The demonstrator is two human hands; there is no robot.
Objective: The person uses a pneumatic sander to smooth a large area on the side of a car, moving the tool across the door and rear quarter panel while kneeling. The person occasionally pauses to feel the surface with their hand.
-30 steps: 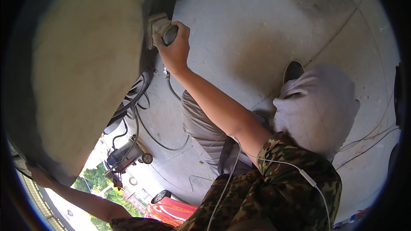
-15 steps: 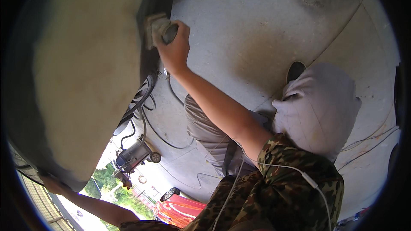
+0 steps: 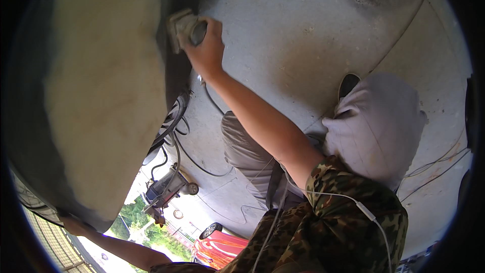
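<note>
My right hand (image 3: 208, 50) is closed round a dusty sander (image 3: 186, 26) with a squarish pad. Its pad lies at the right edge of a large curved body panel (image 3: 108, 86), beige in the middle and dark grey round the border; whether it presses there is hard to tell. A hose with a metal fitting (image 3: 202, 79) hangs just below that hand. At the lower left, my left hand (image 3: 75, 225) reaches to the bottom edge of the panel, its fingers mostly hidden in shadow behind the edge.
Black hoses (image 3: 177, 116) hang and loop beside the panel. Beyond them are a wheeled machine (image 3: 164, 189) and a red car (image 3: 220, 247). Thin cables (image 3: 437, 167) lie on the concrete floor (image 3: 303, 25) at the right. My bent knees (image 3: 376, 121) take up the middle right.
My right hand and the sander have shifted slightly up and left along the panel edge. The whole view has turned a little, so the panel and background sit further right.
</note>
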